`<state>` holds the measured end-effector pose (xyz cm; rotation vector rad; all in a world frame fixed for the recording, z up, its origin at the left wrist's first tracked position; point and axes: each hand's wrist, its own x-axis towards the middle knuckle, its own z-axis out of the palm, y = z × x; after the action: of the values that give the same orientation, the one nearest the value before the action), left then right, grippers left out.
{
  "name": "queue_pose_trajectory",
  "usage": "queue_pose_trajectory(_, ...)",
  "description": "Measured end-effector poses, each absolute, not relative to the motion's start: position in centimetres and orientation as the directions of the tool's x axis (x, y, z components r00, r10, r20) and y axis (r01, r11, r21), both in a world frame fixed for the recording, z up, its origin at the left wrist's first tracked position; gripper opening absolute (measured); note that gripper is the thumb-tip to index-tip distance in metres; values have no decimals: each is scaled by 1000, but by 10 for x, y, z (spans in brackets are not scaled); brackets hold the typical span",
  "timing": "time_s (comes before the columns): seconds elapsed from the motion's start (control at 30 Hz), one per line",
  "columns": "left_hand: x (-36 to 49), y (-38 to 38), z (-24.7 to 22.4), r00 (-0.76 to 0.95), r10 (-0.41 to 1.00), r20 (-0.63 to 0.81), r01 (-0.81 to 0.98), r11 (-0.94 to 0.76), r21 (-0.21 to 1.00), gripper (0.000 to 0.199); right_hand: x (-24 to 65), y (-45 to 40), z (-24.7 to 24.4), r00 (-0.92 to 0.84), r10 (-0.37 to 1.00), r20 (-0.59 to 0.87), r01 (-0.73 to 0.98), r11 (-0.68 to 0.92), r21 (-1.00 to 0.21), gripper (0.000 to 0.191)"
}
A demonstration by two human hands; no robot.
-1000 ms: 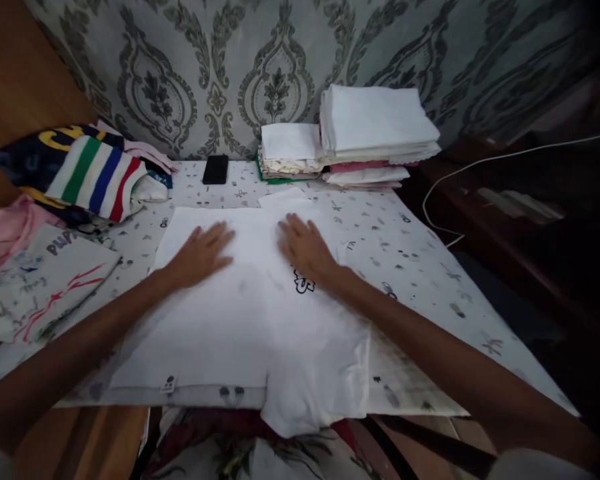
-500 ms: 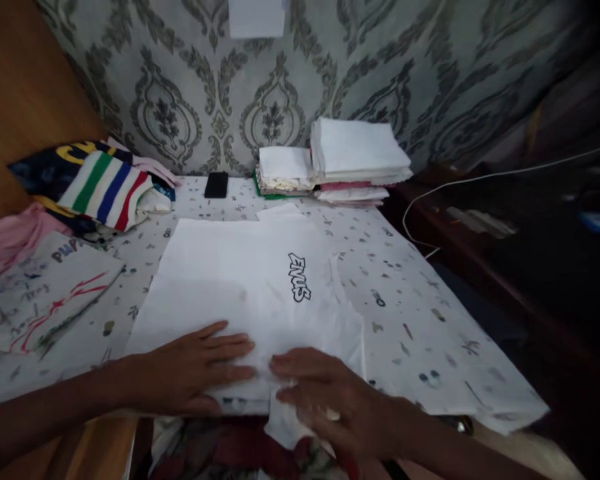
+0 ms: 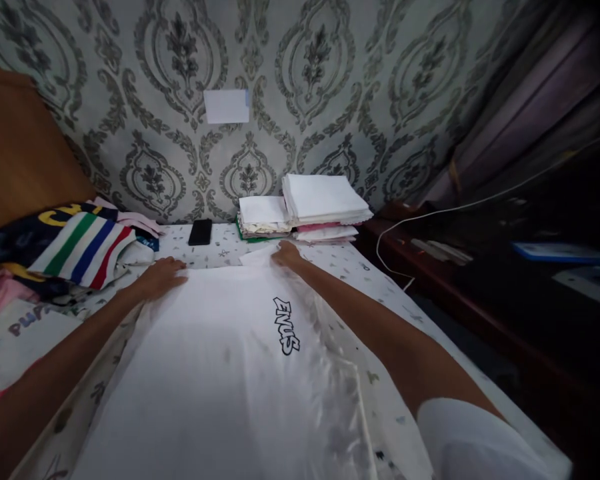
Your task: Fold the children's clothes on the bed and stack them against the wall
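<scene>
A white cloth garment [image 3: 195, 373] with black "ENUS"-like lettering lies spread over the patterned table cover, its near part running out of the frame. At its far left corner is my left hand [image 3: 163, 277], fingers curled over the edge and pressed together on the cloth. My right hand [image 3: 286, 255] pinches the far edge near a small white flap [image 3: 257, 257], right of centre. Both arms are stretched forward over the garment's sides.
Folded white cloths [image 3: 325, 199] are stacked by the wall, beside a smaller stack [image 3: 264, 211]. A black phone [image 3: 201, 232] lies left of them. Crumpled clothes [image 3: 87, 247] fill the left side. A white cable [image 3: 380, 250] hangs at the right.
Both hands have moved from the near edge to the far edge of the garment and closed on it. The view has tilted up, showing more wall.
</scene>
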<state>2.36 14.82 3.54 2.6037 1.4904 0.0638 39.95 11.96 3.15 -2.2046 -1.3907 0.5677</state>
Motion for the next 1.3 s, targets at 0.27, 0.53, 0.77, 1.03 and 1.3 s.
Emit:
queue_pose_trajectory(0.27, 26, 132, 64, 571, 817, 81, 805, -576, 140, 31, 398, 113, 57, 370, 923, -110, 562, -316, -765, 7)
queue_pose_trajectory(0.53, -4, 56, 72, 650, 723, 231, 726, -682, 89, 33, 408, -18, 79, 172, 976, 132, 283, 79, -956, 20)
queue_pose_trajectory(0.77, -24, 23, 31, 760, 619, 199, 644, -760, -94, 34, 396, -124, 18, 10, 961, 277, 660, 202, -724, 24)
queue_pose_trajectory(1.03, -33, 19, 30, 675, 684, 275, 723, -687, -66, 36, 396, -132, 26, 30, 939, 342, 651, 241, -719, 13)
queue_pose_trajectory(1.3, -35, 11, 35, 641, 733, 228, 753, -658, 0, 36, 403, -136, 26, -35, 974, 224, 656, 191, -730, 21)
